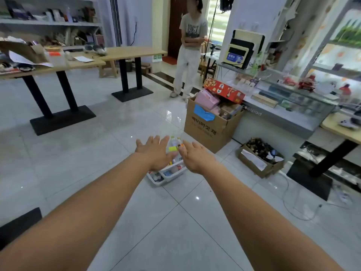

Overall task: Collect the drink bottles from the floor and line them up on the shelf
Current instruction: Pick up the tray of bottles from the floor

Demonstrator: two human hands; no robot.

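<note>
Several drink bottles (174,144) stand and lie in a white plastic basket (172,176) on the tiled floor, partly hidden behind my hands. One clear bottle has a yellow label, another an orange cap. My left hand (154,152) stretches out above the basket's left side, fingers spread and holding nothing. My right hand (196,156) reaches out over the basket's right side, fingers straight and empty. A shelf (330,45) with glass levels stands at the far right.
A brown cardboard box (207,128) full of packages sits just behind the basket. A smaller open box (259,161) lies to the right, by a glass counter (289,100). Two wooden tables (82,64) stand at the left. A person (188,51) stands at the back.
</note>
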